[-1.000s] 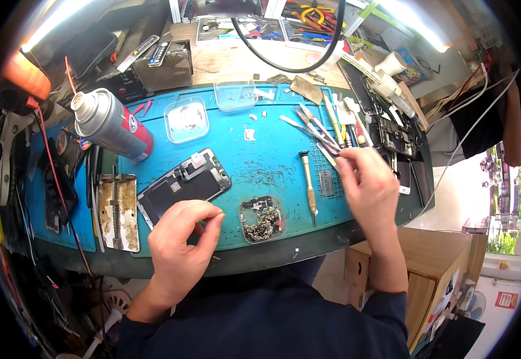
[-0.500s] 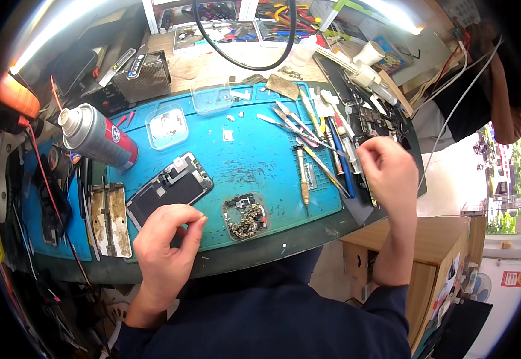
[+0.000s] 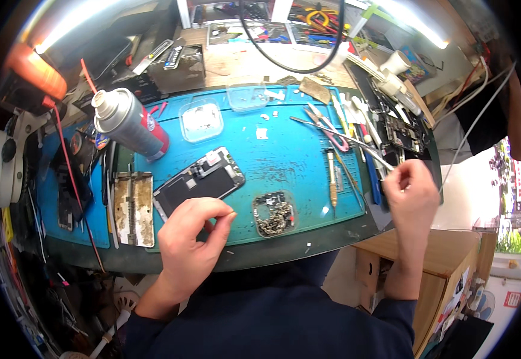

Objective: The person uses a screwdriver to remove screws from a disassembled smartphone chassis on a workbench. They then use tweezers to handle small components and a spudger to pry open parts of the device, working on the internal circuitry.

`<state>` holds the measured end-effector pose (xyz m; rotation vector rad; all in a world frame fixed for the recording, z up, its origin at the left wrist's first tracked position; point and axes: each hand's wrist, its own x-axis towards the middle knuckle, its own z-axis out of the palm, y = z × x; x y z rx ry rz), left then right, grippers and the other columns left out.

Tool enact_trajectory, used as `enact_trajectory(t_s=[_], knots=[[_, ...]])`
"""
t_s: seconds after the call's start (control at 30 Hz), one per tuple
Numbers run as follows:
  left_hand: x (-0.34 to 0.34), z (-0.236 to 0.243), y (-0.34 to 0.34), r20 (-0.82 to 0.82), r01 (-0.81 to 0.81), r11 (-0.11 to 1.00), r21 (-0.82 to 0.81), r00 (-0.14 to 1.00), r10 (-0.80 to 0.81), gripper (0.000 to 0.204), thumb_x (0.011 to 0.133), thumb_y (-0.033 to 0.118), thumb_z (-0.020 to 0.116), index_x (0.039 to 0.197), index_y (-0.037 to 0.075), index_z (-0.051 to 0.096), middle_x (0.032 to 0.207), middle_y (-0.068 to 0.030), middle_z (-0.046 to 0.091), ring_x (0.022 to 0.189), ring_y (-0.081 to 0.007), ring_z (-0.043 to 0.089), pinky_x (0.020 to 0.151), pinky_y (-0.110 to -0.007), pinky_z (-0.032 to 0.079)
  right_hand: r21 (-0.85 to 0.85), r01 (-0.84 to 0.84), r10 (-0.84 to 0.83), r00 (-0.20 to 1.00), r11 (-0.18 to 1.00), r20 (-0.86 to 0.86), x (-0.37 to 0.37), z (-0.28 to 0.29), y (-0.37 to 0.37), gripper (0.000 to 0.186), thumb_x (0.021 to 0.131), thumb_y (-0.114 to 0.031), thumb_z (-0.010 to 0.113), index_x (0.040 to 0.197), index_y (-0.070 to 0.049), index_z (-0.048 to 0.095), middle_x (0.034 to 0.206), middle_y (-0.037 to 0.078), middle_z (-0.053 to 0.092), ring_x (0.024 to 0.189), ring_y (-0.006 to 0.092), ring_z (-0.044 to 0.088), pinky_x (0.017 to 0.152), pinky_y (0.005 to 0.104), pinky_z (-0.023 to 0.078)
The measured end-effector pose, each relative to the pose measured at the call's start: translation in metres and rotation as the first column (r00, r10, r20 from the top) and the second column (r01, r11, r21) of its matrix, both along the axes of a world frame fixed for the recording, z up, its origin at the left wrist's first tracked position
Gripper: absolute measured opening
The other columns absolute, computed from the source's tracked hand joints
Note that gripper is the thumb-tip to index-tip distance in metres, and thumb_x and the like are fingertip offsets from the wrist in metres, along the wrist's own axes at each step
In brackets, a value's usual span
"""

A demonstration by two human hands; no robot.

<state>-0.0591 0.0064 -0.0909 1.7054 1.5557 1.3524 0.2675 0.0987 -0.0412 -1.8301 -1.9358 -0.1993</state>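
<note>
My left hand (image 3: 194, 239) hovers at the mat's near edge, thumb and forefinger pinched; whatever is between the tips is too small to make out. Just beyond it lies an opened phone screen assembly (image 3: 203, 182) with its dark back up. My right hand (image 3: 413, 190) is closed at the right, fingertips on the end of slim metal tweezers (image 3: 338, 133) that point left over the other tools. Between my hands sits a small clear tray (image 3: 293, 224) full of tiny metal parts. A pen-like screwdriver (image 3: 332, 182) lies on the mat near the right hand.
A spray can (image 3: 130, 125) stands at the left, near two clear plastic boxes (image 3: 201, 136) (image 3: 247, 106). A stained metal holder (image 3: 143, 206) lies near the left front. Pens, pliers and circuit boards (image 3: 405, 134) crowd the right. A black cable (image 3: 293, 69) loops overhead.
The whole view has shifted, so the bench appears farther right. My right hand has come down to the tweezers' end and taken hold. The left hand keeps its pinch.
</note>
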Motion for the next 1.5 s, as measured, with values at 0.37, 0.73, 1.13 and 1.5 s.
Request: enact_trajectory(t_s=[0.37, 0.73, 1.13, 1.5], knots=[[-0.001, 0.004, 0.006, 0.082, 0.069, 0.997, -0.034, 0.994, -0.066, 0.013, 0.088, -0.006, 0.080, 0.095, 0.002, 0.073, 0.092, -0.0055, 0.075, 0.076, -0.0154, 0.068, 0.057, -0.027, 0.054, -0.179, -0.404, 0.424, 0.901, 0.897, 0.091, -0.020, 0.009, -0.002, 0.019, 0.086, 0.003, 0.070, 0.103, -0.005, 0.073, 0.104, 0.009, 0.071, 0.092, 0.0309, 0.071, 0.077, 0.0394, 0.057], [-0.002, 0.005, 0.005, 0.061, 0.109, 0.990, -0.090, 0.993, -0.104, 0.012, 0.090, -0.007, 0.078, 0.097, 0.001, 0.074, 0.095, -0.0065, 0.075, 0.085, -0.0137, 0.071, 0.066, -0.026, 0.055, -0.227, -0.759, 0.774, 0.509, 0.610, 0.376, 0.034, -0.011, 0.019, 0.021, 0.078, 0.001, 0.070, 0.097, -0.006, 0.064, 0.125, 0.010, 0.075, 0.111, 0.0271, 0.073, 0.083, 0.0404, 0.061], [-0.002, 0.005, 0.003, 0.702, 0.351, 0.915, -0.200, 0.703, -0.116, 0.007, 0.100, 0.002, 0.076, 0.106, 0.000, 0.075, 0.104, -0.0050, 0.076, 0.083, -0.0071, 0.067, 0.065, -0.023, 0.055, 0.439, -0.713, 0.701, 0.103, 0.547, -0.706, -0.062, -0.013, -0.003, 0.070, 0.106, -0.004, 0.063, 0.159, 0.001, 0.017, 0.109, 0.030, 0.074, 0.089, 0.0308, 0.077, 0.083, 0.0394, 0.064], [0.001, 0.004, 0.003, 0.752, 0.301, 0.929, -0.213, 0.657, -0.041, 0.012, 0.102, 0.007, 0.076, 0.112, 0.002, 0.075, 0.104, -0.0024, 0.075, 0.083, -0.0035, 0.065, 0.069, -0.020, 0.055, 0.418, -0.774, 0.734, 0.088, 0.476, -0.673, -0.099, -0.032, 0.004, 0.055, 0.104, -0.001, 0.067, 0.145, 0.002, 0.030, 0.107, 0.027, 0.076, 0.091, 0.0304, 0.078, 0.086, 0.0362, 0.062]])
